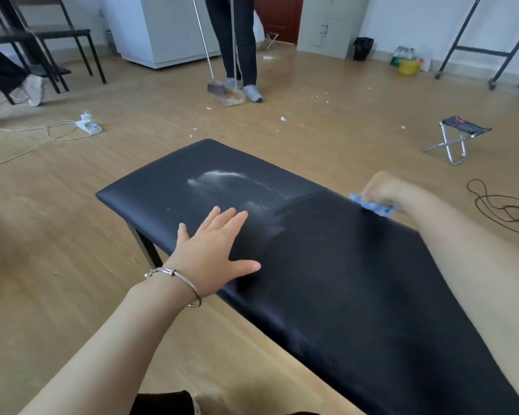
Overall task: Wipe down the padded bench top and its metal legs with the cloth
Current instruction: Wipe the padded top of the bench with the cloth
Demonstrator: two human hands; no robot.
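Head view: left hand point(215, 253) lies flat, fingers wide, on the black tabletop point(342, 280); right hand point(382, 188) grips the blue cloth point(372, 206) at its far edge.

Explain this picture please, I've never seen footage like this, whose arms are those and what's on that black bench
There is no machine here. One camera sits on a person's head and looks forward and down, so the two arms are the wearer's own. The left hand lies flat, fingers straight, on the padded bench top. The right hand grips a blue and white cloth at the bench's far edge. A white dusty smear shows on the padding ahead of the left hand. Behind, another person stands with a broom and dustpan.
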